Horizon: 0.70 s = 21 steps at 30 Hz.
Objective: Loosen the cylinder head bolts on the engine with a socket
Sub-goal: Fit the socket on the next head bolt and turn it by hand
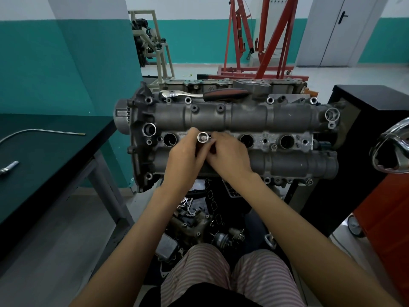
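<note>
The grey engine cylinder head (243, 117) lies across the middle of the view, with round plug wells along its centre. Over the second well from the left, my left hand (184, 158) and my right hand (228, 157) meet. Between them they grip a shiny chrome socket (202, 137), its open end facing up toward me. The fingers of both hands curl round it, hiding its lower part and the well under it. A chrome ratchet with a black and red handle (205, 94) rests unheld on the far side of the head.
A dark table (44, 156) stands at the left with a bent metal tube (39, 131) and a small metal part (8, 168). A black and orange cabinet (376, 165) stands at the right, a chrome part (391, 151) on it. Loose engine parts (199, 220) lie below. A red engine hoist (259, 41) stands behind.
</note>
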Each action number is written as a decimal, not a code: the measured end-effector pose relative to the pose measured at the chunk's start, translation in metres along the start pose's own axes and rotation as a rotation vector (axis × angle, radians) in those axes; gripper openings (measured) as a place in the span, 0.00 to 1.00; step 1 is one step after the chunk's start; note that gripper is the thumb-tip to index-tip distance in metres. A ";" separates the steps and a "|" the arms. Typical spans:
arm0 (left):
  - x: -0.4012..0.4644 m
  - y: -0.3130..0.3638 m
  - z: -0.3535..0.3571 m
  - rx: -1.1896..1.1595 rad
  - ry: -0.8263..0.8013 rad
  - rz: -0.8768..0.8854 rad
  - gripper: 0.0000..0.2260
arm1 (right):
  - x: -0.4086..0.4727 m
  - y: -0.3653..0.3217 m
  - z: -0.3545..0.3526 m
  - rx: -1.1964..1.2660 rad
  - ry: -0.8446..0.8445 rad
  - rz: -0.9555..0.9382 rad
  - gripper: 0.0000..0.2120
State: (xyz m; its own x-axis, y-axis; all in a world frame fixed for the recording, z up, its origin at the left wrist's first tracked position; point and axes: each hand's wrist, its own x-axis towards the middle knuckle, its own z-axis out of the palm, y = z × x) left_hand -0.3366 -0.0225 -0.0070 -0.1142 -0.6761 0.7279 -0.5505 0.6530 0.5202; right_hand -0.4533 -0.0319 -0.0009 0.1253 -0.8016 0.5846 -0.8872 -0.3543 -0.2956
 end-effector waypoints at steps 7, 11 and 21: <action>0.000 -0.001 0.004 -0.036 0.070 -0.028 0.11 | 0.007 0.005 -0.002 -0.027 -0.092 -0.067 0.07; -0.003 -0.002 0.004 0.009 0.037 0.046 0.13 | 0.005 0.006 -0.005 -0.021 -0.086 -0.131 0.09; 0.010 -0.001 0.006 0.030 0.122 0.084 0.17 | 0.013 0.010 -0.023 -0.152 0.129 -0.233 0.15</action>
State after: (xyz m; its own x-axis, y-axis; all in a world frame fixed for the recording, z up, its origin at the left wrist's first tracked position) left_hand -0.3428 -0.0316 -0.0032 -0.0604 -0.5723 0.8178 -0.5677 0.6936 0.4434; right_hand -0.4707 -0.0350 0.0213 0.2845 -0.6360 0.7173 -0.8987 -0.4375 -0.0315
